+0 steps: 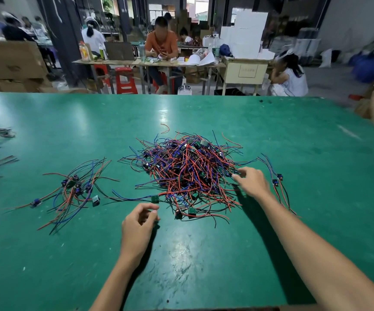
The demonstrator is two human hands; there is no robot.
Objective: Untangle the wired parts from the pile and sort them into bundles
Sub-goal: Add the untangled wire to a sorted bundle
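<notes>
— Standing behind them, what do you make of it?

— They're picking at the pile (186,173), mid-bench (293,135). The right hand (252,181) reaches into its right edge, fingertips pinched on what looks like a wire end; I can't tell which wire. The left hand (138,225) hovers just short of the pile's near side, fingers loosely curled, its grip holding nothing, close to a small green board (155,199).

— So, next?

— I'd guess a slow pull to free one part, the other hand holding the heap down.

— And the stuff itself?

— Red, blue and black wires knotted thick, little boards poking out. A sorted bundle (76,189) lies left, well apart; a small one (278,182) lies just right of the hand.
</notes>
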